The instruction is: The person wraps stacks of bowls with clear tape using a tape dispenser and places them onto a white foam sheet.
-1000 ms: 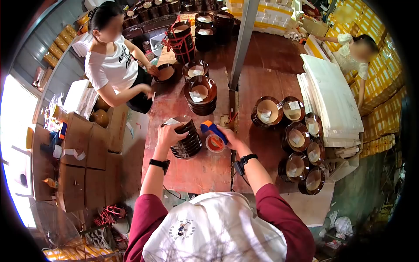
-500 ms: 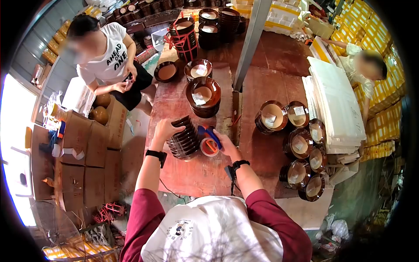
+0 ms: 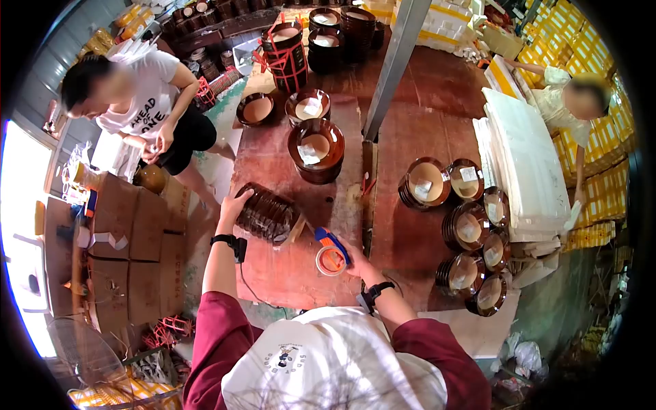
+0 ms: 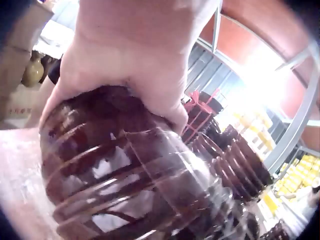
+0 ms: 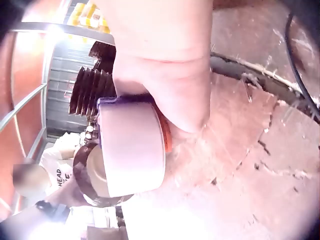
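In the head view my left hand [image 3: 234, 208] grips the upper left end of a stack of dark brown bowls [image 3: 265, 215], fingers spread round the base. The stack tilts over on its side, its open end facing lower right. Shiny clear film or tape lies across the ribbed rims [image 4: 150, 165] in the left wrist view. My right hand [image 3: 359, 260] holds a blue and orange tape dispenser [image 3: 335, 247] just right of the stack. The wide tape roll [image 5: 132, 150] fills the middle of the right wrist view, overlapping the front bowl's cream inside [image 5: 95, 172].
Beyond the held stack stand more bowl stacks [image 3: 316, 154] and one tied with red strapping [image 3: 285, 58]. Several stacks [image 3: 467, 225] line the right side beside white foam sheets [image 3: 523, 164]. A metal post [image 3: 396, 68] rises mid-table. A person [image 3: 140, 102] stands at left, another [image 3: 574, 102] at right.
The stack has gone from nearly upright to tipped on its side, its base swung left with my left hand. The tape dispenser moved slightly down. The person at left stepped back from the table.
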